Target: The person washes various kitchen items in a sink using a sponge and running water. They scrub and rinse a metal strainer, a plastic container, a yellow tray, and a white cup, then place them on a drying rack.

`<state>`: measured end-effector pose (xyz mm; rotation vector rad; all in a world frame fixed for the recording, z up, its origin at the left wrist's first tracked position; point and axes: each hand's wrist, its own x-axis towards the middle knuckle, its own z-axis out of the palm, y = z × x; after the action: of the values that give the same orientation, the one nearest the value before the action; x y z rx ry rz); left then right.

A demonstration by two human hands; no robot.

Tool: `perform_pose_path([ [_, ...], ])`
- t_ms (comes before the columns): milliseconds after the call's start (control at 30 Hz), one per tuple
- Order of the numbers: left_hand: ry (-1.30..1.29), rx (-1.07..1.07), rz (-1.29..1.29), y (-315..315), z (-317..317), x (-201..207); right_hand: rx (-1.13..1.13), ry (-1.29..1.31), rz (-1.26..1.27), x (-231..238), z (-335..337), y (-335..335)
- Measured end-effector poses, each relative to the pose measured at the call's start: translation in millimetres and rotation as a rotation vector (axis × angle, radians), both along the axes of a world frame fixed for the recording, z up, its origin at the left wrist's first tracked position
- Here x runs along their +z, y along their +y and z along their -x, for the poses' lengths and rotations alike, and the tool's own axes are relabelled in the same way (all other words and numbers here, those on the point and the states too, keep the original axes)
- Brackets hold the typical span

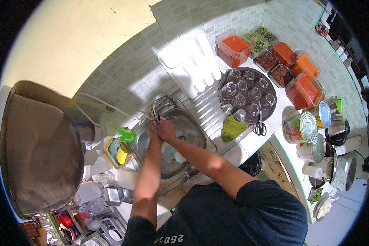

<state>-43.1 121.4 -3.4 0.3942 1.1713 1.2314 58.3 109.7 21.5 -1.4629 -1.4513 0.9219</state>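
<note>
My left hand [154, 130] and my right hand [166, 130] are close together under the curved metal faucet [155, 104], over the steel sink [200, 135]. The right hand's fingers are curled in front of the left hand. The left fingers are mostly hidden. Something small and dark shows at the fingertips, by the spout; whether it is held, I cannot make out. Below my wrists, a small white object [179, 157] lies in the basin, partly behind my right forearm. A green bottle [126, 134] and a container with a yellow sponge [121, 155] stand left of the sink.
A white rack [188, 61] leans on the tiled wall behind the ribbed drainboard [205, 108]. Right of it are a round tray [270, 112] of glassware, a green cloth [233, 130] and scissors [260, 128]. Food containers [234, 51] and cans [303, 128] line the right counter.
</note>
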Motion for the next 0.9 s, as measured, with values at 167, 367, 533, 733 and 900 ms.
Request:
perform_pose_path([
  [167, 1.019, -0.084, -0.101, -14.9, -8.7, -7.9, -0.073, 0.335, 0.285, -20.3, 7.1, 2.3],
  [367, -0.168, 0.042, 0.165, -35.7, 5.6, 13.0, 0.231, -0.066, 0.298, -38.9, 20.5, -2.1],
  [533, 0.921, -0.026, -0.293, -30.5, -19.3, 23.4, 0.185, 0.788, 0.382, -25.6, 6.6, 10.8],
  [733, 0.337, -0.064, 0.115, -17.1, -13.9, 36.3, 0.154, 0.358, 0.261, 6.4, -17.1, -15.3],
  [900, 0.561, -0.147, 0.015, -30.6, -15.9, 32.9, 0.085, 0.319, 0.485, 5.8, -12.3, -1.8],
])
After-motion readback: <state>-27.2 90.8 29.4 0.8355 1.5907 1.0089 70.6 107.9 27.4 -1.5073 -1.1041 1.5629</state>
